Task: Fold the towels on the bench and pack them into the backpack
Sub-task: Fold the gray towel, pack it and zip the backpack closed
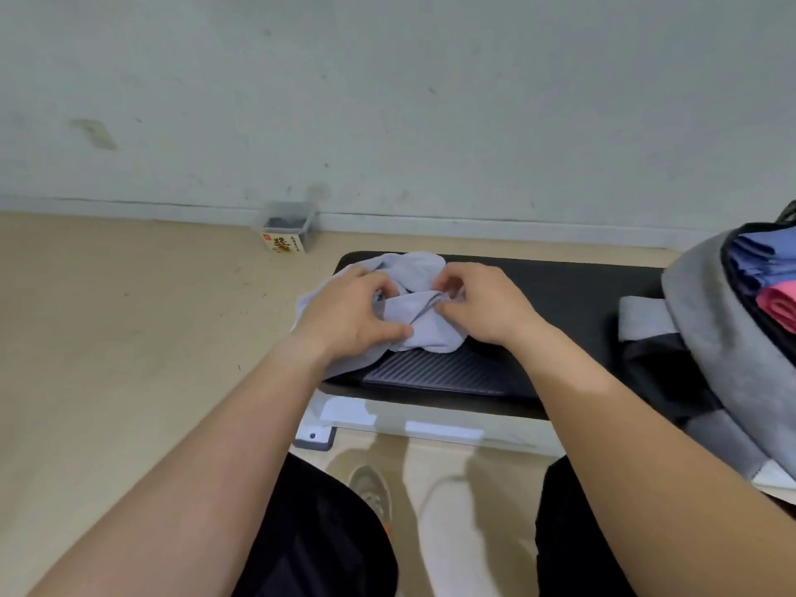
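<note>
A crumpled pale lavender towel (411, 273) lies on the left end of the black bench (555, 286), with part of it hanging over the left edge. My left hand (349, 312) pinches the towel's near left part. My right hand (482, 303) pinches a fold of the same towel close beside it. A grey backpack (706, 321) stands open on the bench's right end. Inside it sit a folded blue towel (762, 260) and a folded pink towel (779, 308).
A small clear box with a yellow label (286, 228) stands on the beige floor by the wall, behind the bench. A grey backpack strap (644, 323) lies across the bench. My legs and one shoe (370, 489) are below the bench's near edge.
</note>
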`<state>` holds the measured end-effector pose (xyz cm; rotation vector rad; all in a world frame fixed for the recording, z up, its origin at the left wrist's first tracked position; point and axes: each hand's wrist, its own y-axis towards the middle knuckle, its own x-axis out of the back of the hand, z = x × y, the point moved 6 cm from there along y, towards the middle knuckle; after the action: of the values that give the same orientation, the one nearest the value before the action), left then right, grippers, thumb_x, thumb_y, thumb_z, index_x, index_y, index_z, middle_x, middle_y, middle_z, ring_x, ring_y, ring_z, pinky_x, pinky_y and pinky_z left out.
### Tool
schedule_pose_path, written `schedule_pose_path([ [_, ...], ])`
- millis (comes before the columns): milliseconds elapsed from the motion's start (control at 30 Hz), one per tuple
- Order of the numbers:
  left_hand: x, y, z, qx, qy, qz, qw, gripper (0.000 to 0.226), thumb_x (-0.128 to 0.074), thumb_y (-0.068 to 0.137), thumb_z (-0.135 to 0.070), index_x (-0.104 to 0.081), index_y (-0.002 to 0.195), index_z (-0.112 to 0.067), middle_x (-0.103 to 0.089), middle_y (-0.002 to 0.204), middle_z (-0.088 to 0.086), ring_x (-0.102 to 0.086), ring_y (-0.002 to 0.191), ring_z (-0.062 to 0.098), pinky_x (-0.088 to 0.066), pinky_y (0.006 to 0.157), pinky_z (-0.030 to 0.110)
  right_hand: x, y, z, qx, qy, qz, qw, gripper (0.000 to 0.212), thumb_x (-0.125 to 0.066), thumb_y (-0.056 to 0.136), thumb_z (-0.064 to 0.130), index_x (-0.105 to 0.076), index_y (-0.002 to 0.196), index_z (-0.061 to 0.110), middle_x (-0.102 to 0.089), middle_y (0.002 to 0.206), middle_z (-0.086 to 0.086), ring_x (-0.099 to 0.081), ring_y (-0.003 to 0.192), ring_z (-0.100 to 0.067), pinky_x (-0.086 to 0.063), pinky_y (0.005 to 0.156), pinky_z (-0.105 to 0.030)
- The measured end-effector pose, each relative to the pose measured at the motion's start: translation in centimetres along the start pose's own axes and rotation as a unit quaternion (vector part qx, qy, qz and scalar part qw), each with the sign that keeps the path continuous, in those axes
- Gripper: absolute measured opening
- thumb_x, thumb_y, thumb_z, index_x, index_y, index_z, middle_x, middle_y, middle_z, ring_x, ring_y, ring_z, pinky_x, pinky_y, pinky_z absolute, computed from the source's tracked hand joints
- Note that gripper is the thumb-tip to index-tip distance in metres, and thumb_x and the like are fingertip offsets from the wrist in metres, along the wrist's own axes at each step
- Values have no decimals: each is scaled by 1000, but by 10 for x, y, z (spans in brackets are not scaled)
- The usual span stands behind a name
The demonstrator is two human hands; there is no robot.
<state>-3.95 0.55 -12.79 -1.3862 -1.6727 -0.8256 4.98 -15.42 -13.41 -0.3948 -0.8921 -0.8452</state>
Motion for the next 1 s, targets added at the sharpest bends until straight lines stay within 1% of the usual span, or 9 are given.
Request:
schedule_pose_path([
  [133,1,4,-2,-19,-2,-40,999,9,-66,77,-27,-65,86,-27,-59,100,-8,-57,92,17,-49,81,40,5,2,-5,12,55,4,998,3,-70,83,28,-68,82,29,-67,78,7,-57,68,-3,-46,65,-23],
  [200,4,6,-3,-25,-4,-67,997,11,-64,80,-24,-67,90,-26,-59,102,-8,-58,95,17,-48,81,36,12,2,-5,24,68,-4,997,7,-68,88,29,-70,82,27,-68,77,7,-55,66,-1,-42,62,-19],
  [300,10,3,-10,-31,-7,-109,994,27,-71,78,-36,-62,103,-31,-56,107,-12,-54,98,13,-46,81,31,20,-2,-3,39,75,-26,996,15,-64,91,31,-73,82,24,-66,81,8,-55,70,-3,-43,65,-24],
  [400,7,-3,-21,-49,-23,-109,993,34,-75,74,-44,-56,99,-32,-53,97,-14,-54,89,11,-50,77,35,27,-8,6,56,76,-59,994,15,-63,91,31,-72,82,24,-64,87,7,-56,75,-5,-44,68,-27],
  [533,7,-10,-35,-46,-3,-145,988,19,-69,80,-42,-60,87,-27,-57,85,-12,-56,78,11,-51,71,39,29,-22,16,67,128,-68,987,18,-58,95,30,-67,82,21,-67,72,-2,-58,67,-18,-45,63,-34],
  [633,12,-14,-37,-30,-32,-172,984,10,-62,84,-36,-67,83,-27,-68,80,-11,-62,74,10,-53,70,39,30,-32,22,80,127,-76,986,18,-57,96,32,-63,81,23,-57,61,-13,-43,54,-16,-34,54,-33],
  [767,15,-21,-35,-48,-64,-152,985,15,-61,88,-23,-73,96,-29,-72,89,-12,-66,81,12,-54,75,35,42,-41,15,52,93,-122,987,17,-58,95,34,-63,80,28,-54,58,-3,-45,55,-14,-40,55,-33],
  [867,23,-27,-29,-42,-11,-171,984,20,-59,89,-21,-72,98,-32,-71,88,-10,-62,82,16,-49,69,33,53,-49,9,41,68,-158,984,16,-56,96,34,-61,81,30,-56,63,5,-52,61,-15,-42,58,-32],
  [1000,28,-30,-20,-6,-2,-181,983,15,-58,90,-23,-68,96,-33,-69,90,-12,-63,84,16,-51,70,35,66,-58,10,53,56,-198,977,12,-57,96,28,-64,87,24,-56,88,8,-55,77,-10,-45,67,-27],
])
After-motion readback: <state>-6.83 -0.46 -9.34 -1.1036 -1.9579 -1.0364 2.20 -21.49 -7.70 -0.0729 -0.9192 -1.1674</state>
